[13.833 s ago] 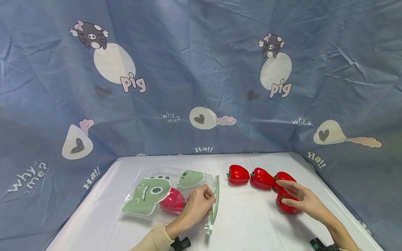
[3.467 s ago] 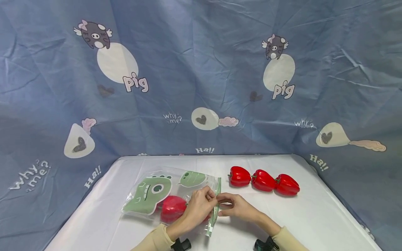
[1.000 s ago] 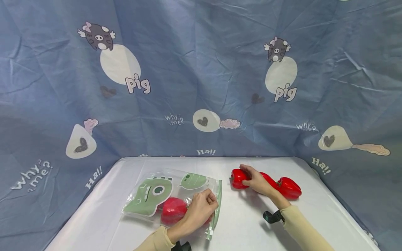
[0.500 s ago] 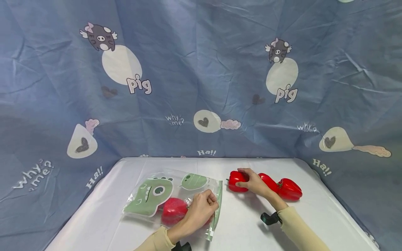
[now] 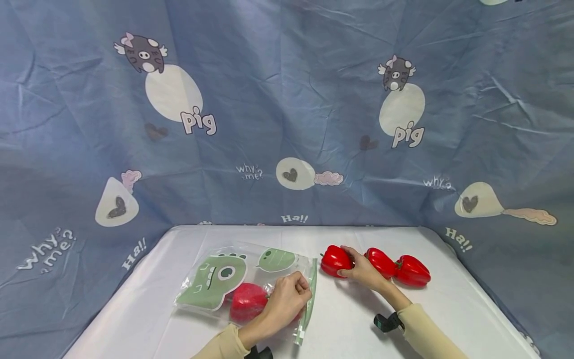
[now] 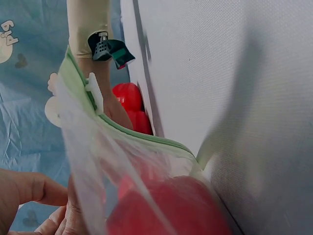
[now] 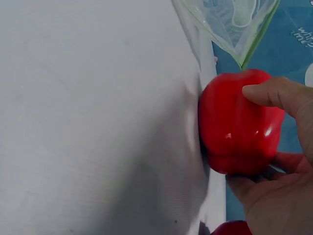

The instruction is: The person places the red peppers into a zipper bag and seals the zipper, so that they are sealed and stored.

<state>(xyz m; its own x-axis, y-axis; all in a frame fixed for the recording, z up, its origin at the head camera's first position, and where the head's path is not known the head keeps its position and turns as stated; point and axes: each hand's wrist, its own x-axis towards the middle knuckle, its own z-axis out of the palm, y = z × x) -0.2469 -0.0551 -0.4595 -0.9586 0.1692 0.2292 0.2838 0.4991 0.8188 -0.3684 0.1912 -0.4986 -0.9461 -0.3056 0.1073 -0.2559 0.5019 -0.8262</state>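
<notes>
Gripping a red bell pepper [image 5: 335,261] with thumb and fingers curled round its body, the right hand [image 5: 364,269] holds it near the green zip strip [image 5: 313,274] of a clear zip bag [image 5: 211,286]. The change is small but plain: a few seconds ago this pepper touched its neighbour in the row, and now a gap, partly covered by the hand, parts it from the near pepper [image 5: 380,262] and the far pepper [image 5: 412,271]. That leaves it closer to the bag — the work looks partway along, with two peppers untouched. Whether it is clear of the white worktop [image 5: 350,329] I cannot tell. The left hand [image 5: 287,299] pinches the bag's film near the mouth; the bagged pepper [image 5: 246,300] shows through the plastic, with more red beyond the hand. The bag's green monster print carries no readable brand, while the blue backdrop [image 5: 269,109] reads "pig", "why me?" and "Ha!!".
</notes>
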